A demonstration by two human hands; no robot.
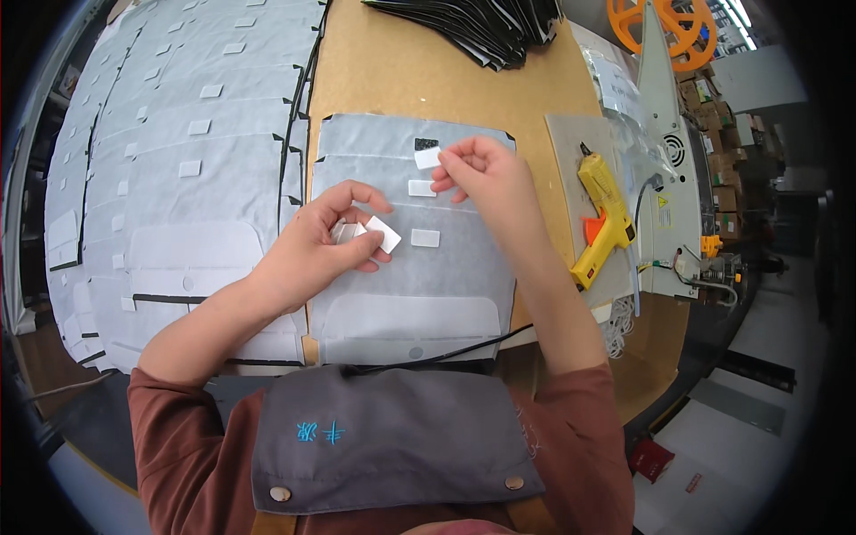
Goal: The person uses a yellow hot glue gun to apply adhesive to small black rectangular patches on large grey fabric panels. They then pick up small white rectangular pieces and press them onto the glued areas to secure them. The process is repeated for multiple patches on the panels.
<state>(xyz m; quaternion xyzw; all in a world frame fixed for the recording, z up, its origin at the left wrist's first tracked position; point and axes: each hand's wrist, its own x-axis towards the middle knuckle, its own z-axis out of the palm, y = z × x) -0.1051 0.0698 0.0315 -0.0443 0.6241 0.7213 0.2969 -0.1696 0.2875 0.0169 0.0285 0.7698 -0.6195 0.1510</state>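
A pale grey-white fabric sheet [464,267] with a dark edge lies flat on the table before me. Between the thumb and fingers of my right hand [489,176] is a small white rectangular piece [427,158], held at the lower edge of a black patch [426,144] near the sheet's far end; whether it touches the sheet I cannot tell. Closer to me, two similar pieces sit in line on the sheet, a middle piece [422,188] and a near piece [425,238]. My left hand [316,234], over the sheet's left side, grips several white rectangular pieces [385,235].
More fabric sheets [169,205] dotted with white pieces cover the table's left side. A yellow glue gun [609,209] rests on a board at right, beside a grey machine [673,178] with an orange spool [678,31]. Black-edged sheets [481,27] are stacked at the far end.
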